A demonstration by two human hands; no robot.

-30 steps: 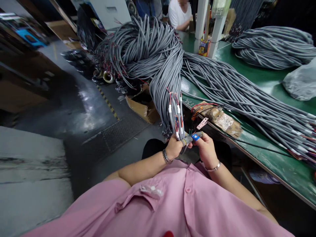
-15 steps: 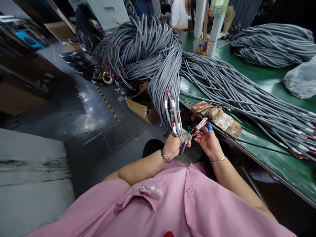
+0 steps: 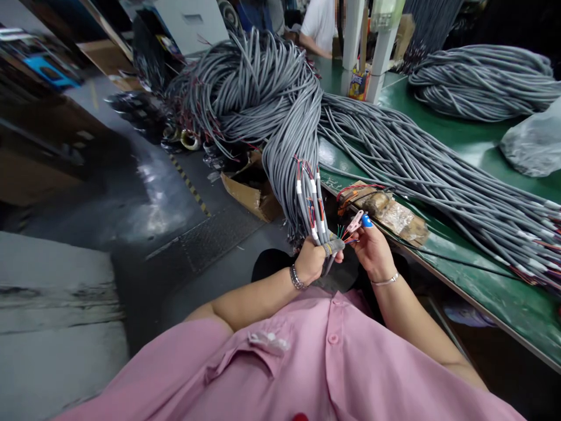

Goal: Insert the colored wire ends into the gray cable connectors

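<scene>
My left hand (image 3: 312, 258) is wrapped round the ends of several grey cables (image 3: 319, 225) in front of my body, with a grey cover on its thumb. Thin coloured wires (image 3: 344, 235) fan out from the cable end just past that thumb. My right hand (image 3: 370, 248), with a blue cover on one fingertip, is closed at these wires; what its fingertips pinch is too small to make out. Close above its fingers is a pink clip-like piece (image 3: 355, 221), at the bench edge.
A large heap of grey cables (image 3: 254, 88) lies ahead. More cables (image 3: 421, 158) stretch across the green bench (image 3: 464, 143) beside a taped block (image 3: 397, 217). An open cardboard box (image 3: 245, 193) is below on the left. Another person (image 3: 319, 26) is behind the bench.
Both hands and the held cable ends have shifted slightly right in view. My right hand has turned, its blue-covered fingertip now closer to the pink piece.
</scene>
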